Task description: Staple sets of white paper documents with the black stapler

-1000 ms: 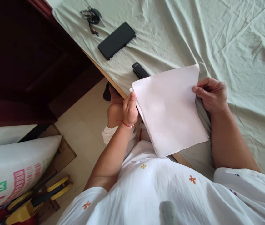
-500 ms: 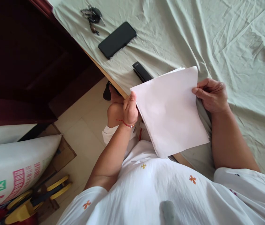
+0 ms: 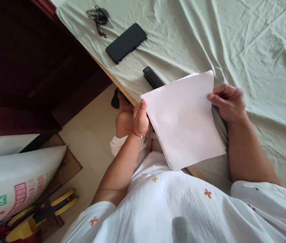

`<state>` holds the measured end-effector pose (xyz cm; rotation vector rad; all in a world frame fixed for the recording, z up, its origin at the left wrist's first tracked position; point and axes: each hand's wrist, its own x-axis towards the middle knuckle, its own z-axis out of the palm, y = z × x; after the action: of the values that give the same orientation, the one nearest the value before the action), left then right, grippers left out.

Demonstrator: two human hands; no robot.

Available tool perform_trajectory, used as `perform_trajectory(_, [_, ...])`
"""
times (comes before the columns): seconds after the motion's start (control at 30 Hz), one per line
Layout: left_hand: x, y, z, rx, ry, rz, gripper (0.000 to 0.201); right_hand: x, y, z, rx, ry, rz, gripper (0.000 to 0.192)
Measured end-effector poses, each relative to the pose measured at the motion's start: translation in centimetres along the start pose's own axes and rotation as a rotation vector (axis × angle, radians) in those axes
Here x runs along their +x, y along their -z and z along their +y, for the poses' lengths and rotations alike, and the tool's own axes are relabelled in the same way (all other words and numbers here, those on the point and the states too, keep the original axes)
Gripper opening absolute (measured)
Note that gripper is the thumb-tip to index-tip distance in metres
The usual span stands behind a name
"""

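A thin stack of blank white paper sheets (image 3: 183, 121) is held above my lap and the bed's edge, slightly tilted. My left hand (image 3: 141, 118) grips its left edge, thumb along the side and the other fingers hidden underneath. At the right edge, my right hand (image 3: 227, 101) pinches the paper between thumb and forefinger. A few sheet edges show past the top sheet at the far side. Just beyond the paper lies a black stapler-like object (image 3: 153, 77), its near end covered by the sheets.
On the pale green bedsheet (image 3: 183, 40) lie a black phone (image 3: 126, 43) and a bunch of keys (image 3: 100, 18). Dark red furniture (image 3: 31, 60) stands at the left. A printed white sack (image 3: 19, 182) and a yellow-and-black object (image 3: 26, 226) are on the lower left floor.
Almost nothing differs. The far right corner of the paper has shifted up very slightly, while both hands keep the same hold.
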<state>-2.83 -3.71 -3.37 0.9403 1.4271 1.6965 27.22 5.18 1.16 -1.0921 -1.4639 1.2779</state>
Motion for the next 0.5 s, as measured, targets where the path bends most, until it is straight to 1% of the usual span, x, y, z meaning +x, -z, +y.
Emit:
perform_trajectory(0.27, [-0.02, -0.14, 0.22, 0.009, 0.007, -0.011, 0.060, 0.03, 0.16, 0.42, -0.019, -0.004, 0.010, 0.034])
perform_trajectory(0.5, [-0.04, -0.17, -0.02, 0.027, -0.009, 0.019, 0.060, 0.05, -0.16, -0.14, -0.007, -0.036, 0.037, 0.036])
